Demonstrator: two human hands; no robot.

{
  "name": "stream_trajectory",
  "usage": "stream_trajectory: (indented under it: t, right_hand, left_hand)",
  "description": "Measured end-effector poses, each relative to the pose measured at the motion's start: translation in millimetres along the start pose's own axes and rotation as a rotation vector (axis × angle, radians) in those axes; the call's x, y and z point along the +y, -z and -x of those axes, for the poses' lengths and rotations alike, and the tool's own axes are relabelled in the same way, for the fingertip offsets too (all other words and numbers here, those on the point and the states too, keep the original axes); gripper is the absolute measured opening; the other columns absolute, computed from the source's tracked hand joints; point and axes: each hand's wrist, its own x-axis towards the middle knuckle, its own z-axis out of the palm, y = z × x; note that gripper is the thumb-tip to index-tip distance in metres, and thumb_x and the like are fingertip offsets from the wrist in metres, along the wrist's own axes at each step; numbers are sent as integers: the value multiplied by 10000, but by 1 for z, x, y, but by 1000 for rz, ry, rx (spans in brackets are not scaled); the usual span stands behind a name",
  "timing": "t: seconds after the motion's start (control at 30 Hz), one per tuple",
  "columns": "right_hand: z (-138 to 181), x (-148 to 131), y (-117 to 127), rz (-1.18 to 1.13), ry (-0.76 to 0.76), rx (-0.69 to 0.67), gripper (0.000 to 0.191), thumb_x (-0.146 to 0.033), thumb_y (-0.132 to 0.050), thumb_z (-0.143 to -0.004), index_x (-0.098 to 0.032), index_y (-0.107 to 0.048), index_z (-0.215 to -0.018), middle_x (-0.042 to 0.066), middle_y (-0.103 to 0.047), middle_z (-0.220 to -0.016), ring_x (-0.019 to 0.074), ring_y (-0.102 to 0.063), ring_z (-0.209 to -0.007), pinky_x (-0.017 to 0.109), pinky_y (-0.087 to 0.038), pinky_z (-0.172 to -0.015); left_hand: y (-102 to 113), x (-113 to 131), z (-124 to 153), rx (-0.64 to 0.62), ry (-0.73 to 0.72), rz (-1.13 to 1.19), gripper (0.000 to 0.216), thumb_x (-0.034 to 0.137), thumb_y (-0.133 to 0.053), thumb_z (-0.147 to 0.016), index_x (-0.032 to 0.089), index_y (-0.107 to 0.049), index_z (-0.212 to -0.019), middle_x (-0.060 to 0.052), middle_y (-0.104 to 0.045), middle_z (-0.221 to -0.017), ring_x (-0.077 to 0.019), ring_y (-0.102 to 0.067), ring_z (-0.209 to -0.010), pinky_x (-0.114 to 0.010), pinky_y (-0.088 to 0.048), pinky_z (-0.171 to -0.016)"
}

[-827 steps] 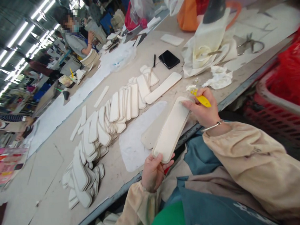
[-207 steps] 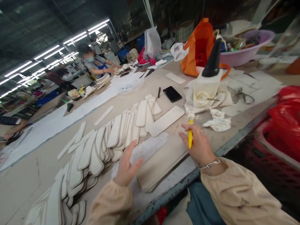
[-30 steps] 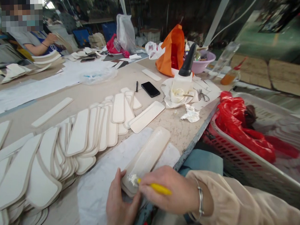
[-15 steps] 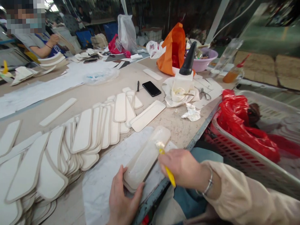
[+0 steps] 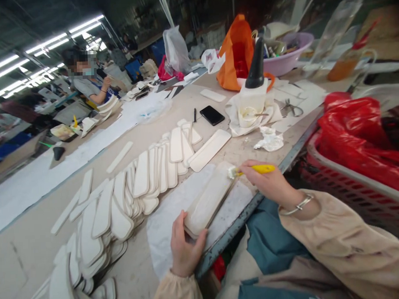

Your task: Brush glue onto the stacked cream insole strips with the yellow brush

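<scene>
A long cream pad (image 5: 209, 200) lies on a white sheet (image 5: 175, 211) at the table's near edge, on top of a small stack of like pads. My left hand (image 5: 185, 248) grips the pad's near end, thumb on one side and fingers on the other. My right hand (image 5: 269, 182) is closed on a yellow-handled brush (image 5: 252, 170), whose white, glue-laden bristles touch the pad's far end.
A long overlapping row of cream pads (image 5: 132, 191) runs off to the left. A glue bottle with a black nozzle (image 5: 255, 84), a black phone (image 5: 212, 115), scissors (image 5: 291, 108) and a crumpled tissue (image 5: 269, 140) lie beyond. A red basket with a red bag (image 5: 356, 135) stands right. A co-worker (image 5: 89, 83) sits far left.
My right hand has carried the brush from the pad's near end up to its far end. My left hand has stayed on the near end. The camera has swung left.
</scene>
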Motion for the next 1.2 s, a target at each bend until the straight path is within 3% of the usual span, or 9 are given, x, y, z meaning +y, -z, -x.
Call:
stream_trajectory:
  t: [0.17,0.27,0.4,0.53,0.67,0.83,1.0,1.1,1.2]
  right_hand:
    - [31,-22,-51,-274,-21,-441,233,-304,-482,-879,-165,-641,-780,-50,-498,-564,93,-469,-541,199,-384,-540]
    - [34,-22,-73,-307,14,-507,210,-259,-502,-848,-170,-629,-707,-53,-510,-556,90,-475,-552,195,-379,-543]
    - [15,-1,-52,-314,-24,-309,194,-256,-515,-804,-181,-604,-649,-50,-487,-537,106,-459,-538,218,-363,-532]
    - [-2,22,-10,-368,-93,18,275,-367,-394,-877,-189,-587,-791,-59,-360,-497,127,-380,-468,246,-314,-476]
    - [-4,33,5,-576,-98,246,301,-460,-406,-899,-198,-550,-867,-47,-397,-551,128,-362,-479,255,-296,-467]
    - [-5,38,3,-821,-108,322,256,-458,-513,-880,-206,-561,-885,-26,-463,-606,137,-398,-514,273,-332,-493]
    - [-4,44,4,-731,-80,369,275,-472,-497,-896,-212,-576,-934,6,-509,-657,169,-470,-573,310,-411,-547]
    - [-3,47,4,-674,-64,373,265,-460,-482,-912,-215,-570,-958,10,-520,-679,172,-484,-591,313,-426,-568]
    - [-2,48,4,-643,-55,386,258,-443,-466,-924,-216,-571,-984,12,-531,-700,172,-497,-611,310,-437,-582]
  left_hand:
    - [-2,-3,3,-11,39,1,740,383,-714,-746,162,-392,-1375,-149,-603,-1213,-280,-596,-1125,-468,-507,-953]
    - [-4,-4,4,-19,65,3,739,378,-710,-745,160,-394,-1376,-158,-591,-1241,-284,-584,-1154,-471,-497,-974]
    - [-3,-5,4,-20,85,2,678,370,-713,-737,160,-449,-1325,-158,-586,-1253,-294,-566,-1188,-490,-479,-1005]
    - [3,-4,2,-65,165,44,614,370,-694,-750,175,-494,-1297,-144,-574,-1289,-297,-543,-1228,-497,-452,-1043]
    - [14,-6,1,-156,243,168,643,387,-709,-730,189,-519,-1311,-137,-528,-1382,-310,-488,-1301,-485,-395,-1102]
    - [32,-7,-12,-118,372,317,602,512,-594,-817,191,-538,-1323,-145,-547,-1395,-302,-544,-1257,-426,-487,-1025]
    - [50,4,-52,-251,381,108,485,589,-550,-821,186,-721,-1030,-112,-747,-1055,-276,-698,-1008,-417,-575,-885]
    - [57,10,-77,-308,351,48,522,593,-454,-873,161,-718,-1003,-92,-772,-869,-239,-738,-815,-376,-612,-742]
    - [61,13,-103,-290,288,-43,453,566,-487,-865,185,-728,-907,-55,-762,-752,-230,-728,-729,-366,-605,-683]
